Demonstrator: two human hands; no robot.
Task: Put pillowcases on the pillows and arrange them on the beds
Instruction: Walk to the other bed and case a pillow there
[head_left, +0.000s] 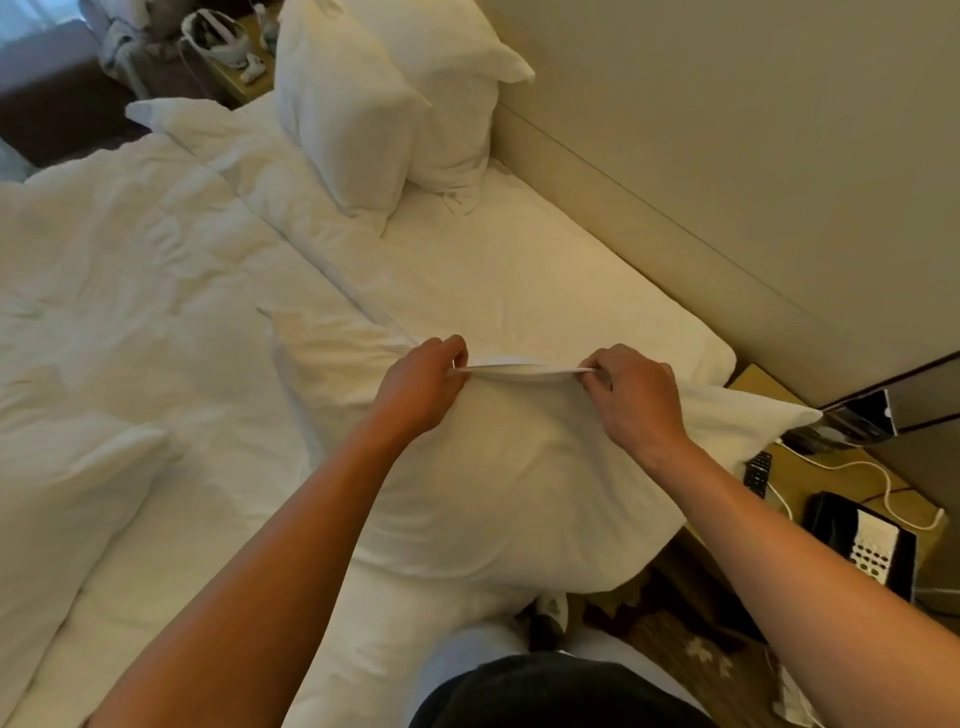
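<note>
Head view: white bed (519, 280) along beige wall (727, 130); nightstand (831, 483) right.

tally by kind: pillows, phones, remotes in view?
Pillows: 4, two propped at the headboard, one held by the left hand and right hand, one lower left
Phones: 1
Remotes: 1
Total: 6

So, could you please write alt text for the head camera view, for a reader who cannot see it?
A person's left hand and right hand pinch the open edge of a white pillowcase, stretched taut over a pillow lying on a bed. Two more pillows lean against the wall at the far end, and a telephone sits on the nightstand to the right.
</note>
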